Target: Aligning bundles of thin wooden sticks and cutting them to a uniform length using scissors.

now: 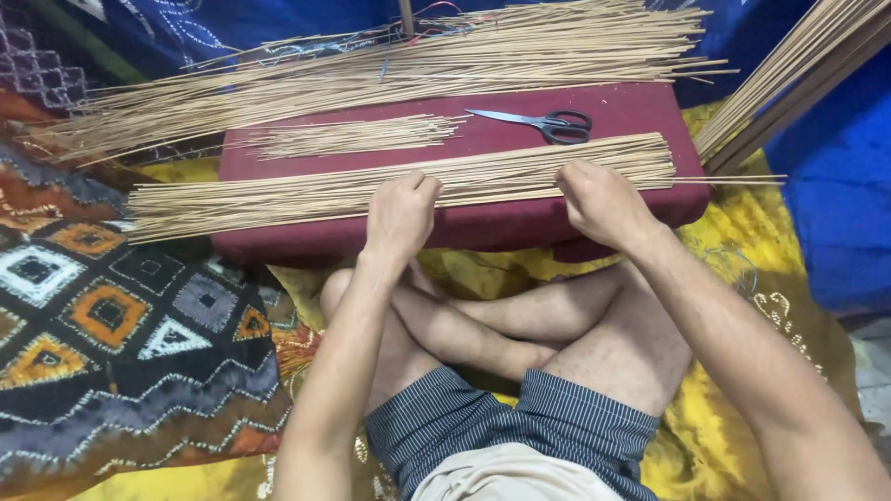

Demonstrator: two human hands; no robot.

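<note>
A big loose heap of thin pale sticks (390,74) lies farthest beyond both hands, fanning from far left to far right. Nearer, a dark red cushion (640,107) sits straight in front of the crossed legs and serves as the work surface.

Across the cushion's near edge, directly under both hands, lies a long flat bundle of sticks (278,195), its left end overhanging well past the left hand and its right end stopping just beyond the right hand. The left hand (401,211) is curled into a loose fist, knuckles pressed on the bundle. The right hand (601,199) is also curled, fingers bent down onto the sticks; whether either hand truly grips any sticks or only presses on them I cannot tell.

Beyond the left hand lies a smaller, shorter bunch of sticks (353,136), apart from the main bundle. Beyond the right hand, a pair of scissors (543,122) lies shut, blades pointing left.

The work looks like evening out the bundle. To do it well, I judge both hands should press evenly and keep the sticks in one flat layer, so none roll off the near edge, and the right ends should stay flush.
</note>
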